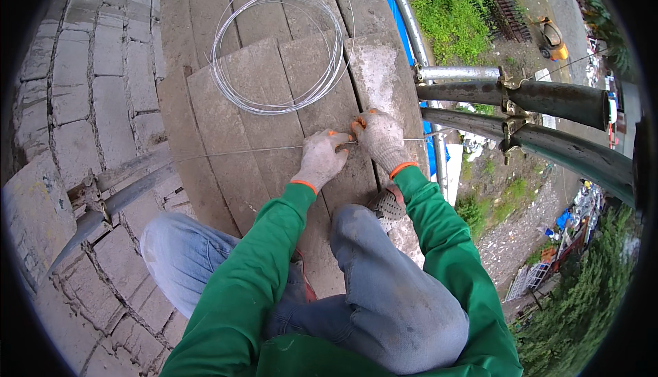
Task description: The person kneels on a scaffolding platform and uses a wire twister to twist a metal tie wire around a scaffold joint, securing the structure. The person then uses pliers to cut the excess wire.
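A thin metal wire (253, 150) runs sideways across the grey planks. My left hand (322, 159), in a pale work glove with orange trim, has its fingers closed on it. Close by on the right, my right hand (382, 137) in a matching glove pinches the same wire, and a short length shows past its wrist. Between the two hands the fingertips nearly meet; the wire's exact shape there is too small to make out. Beyond my hands lies a loose coil of shiny wire (226, 89) in wide rings.
I crouch on a platform of weathered planks (260, 82). A block wall (113, 123) rises on the left, with a pipe (137, 192) near it. Steel scaffold tubes (569, 106) stick out on the right, beyond a blue sheet edge. Far below are ground, greenery and an orange machine (552, 40).
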Demonstrator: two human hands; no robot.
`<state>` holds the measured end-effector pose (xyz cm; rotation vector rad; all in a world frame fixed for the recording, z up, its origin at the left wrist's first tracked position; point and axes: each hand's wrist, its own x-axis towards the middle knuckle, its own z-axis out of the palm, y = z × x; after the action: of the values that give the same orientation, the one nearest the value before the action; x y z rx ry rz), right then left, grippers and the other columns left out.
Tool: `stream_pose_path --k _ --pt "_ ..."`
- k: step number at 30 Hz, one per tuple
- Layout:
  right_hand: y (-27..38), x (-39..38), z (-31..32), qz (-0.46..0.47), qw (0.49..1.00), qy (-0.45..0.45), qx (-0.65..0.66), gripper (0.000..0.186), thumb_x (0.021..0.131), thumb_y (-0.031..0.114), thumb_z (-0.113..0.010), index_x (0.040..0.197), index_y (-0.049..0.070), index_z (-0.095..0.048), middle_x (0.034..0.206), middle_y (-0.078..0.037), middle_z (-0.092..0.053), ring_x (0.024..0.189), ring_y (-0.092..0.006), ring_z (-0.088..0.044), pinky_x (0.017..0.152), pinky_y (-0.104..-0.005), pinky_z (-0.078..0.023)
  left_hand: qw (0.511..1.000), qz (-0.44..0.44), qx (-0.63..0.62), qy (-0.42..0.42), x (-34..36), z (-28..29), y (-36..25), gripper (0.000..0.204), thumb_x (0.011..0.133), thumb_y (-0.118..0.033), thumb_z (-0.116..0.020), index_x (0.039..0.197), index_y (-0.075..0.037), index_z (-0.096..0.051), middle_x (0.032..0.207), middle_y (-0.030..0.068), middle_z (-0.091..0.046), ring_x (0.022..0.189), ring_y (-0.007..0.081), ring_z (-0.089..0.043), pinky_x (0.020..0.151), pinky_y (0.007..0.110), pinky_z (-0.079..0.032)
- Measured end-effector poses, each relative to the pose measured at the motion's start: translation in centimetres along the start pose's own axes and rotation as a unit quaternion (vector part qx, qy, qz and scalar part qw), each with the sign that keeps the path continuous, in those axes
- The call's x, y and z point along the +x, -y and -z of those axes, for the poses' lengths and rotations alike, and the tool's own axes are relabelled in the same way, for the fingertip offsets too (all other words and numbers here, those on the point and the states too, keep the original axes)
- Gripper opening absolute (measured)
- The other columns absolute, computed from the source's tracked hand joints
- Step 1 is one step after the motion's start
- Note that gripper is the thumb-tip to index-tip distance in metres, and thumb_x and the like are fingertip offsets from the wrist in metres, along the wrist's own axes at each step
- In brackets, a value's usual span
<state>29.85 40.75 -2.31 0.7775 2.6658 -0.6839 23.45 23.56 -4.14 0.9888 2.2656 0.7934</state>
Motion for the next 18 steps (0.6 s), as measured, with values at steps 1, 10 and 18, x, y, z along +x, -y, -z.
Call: stream_pose_path --k 1,10,18 --pt "-0.5 -0.7 -0.2 0.007 0.999 -0.041 0.020 0.024 0.094 0.033 -0.065 0.101 0.012 -0.074 0.091 -0.018 -0.068 0.087 -0.0379 -0.069 0.082 -0.0506 -0.056 1.000 0.013 0.024 0.013 0.4 -0.1 -0.5 0.033 0.081 -0.021 -0.071 0.114 -0.017 -0.075 0.109 0.0136 -0.070 0.102 0.0350 -0.066 0.092 0.048 -0.051" --pt "-2.6 -7.4 -7.9 -0.192 0.642 -0.184 0.719 0.018 0.101 0.011 -0.059 0.117 0.003 -0.062 0.093 -0.008 -0.066 0.066 -0.0172 -0.055 0.058 -0.0303 -0.047 0.968 0.141 -0.009 0.207 4.0 0.8 -2.2 0.025 0.092 -0.037 -0.062 0.110 -0.027 -0.078 0.085 0.0040 -0.073 0.094 0.0252 -0.069 0.090 0.050 -0.047" --pt "-2.1 -9.7 -12.5 -0.223 0.337 -0.062 0.913 0.028 0.102 0.005 -0.054 0.130 0.002 -0.057 0.115 -0.018 -0.067 0.099 -0.0310 -0.069 0.084 -0.0450 -0.061 0.956 0.193 -0.030 0.220 5.5 -0.7 -1.5 0.033 0.094 -0.041 -0.067 0.103 -0.012 -0.079 0.067 0.0031 -0.062 0.061 0.0178 -0.056 0.061 0.036 -0.046"
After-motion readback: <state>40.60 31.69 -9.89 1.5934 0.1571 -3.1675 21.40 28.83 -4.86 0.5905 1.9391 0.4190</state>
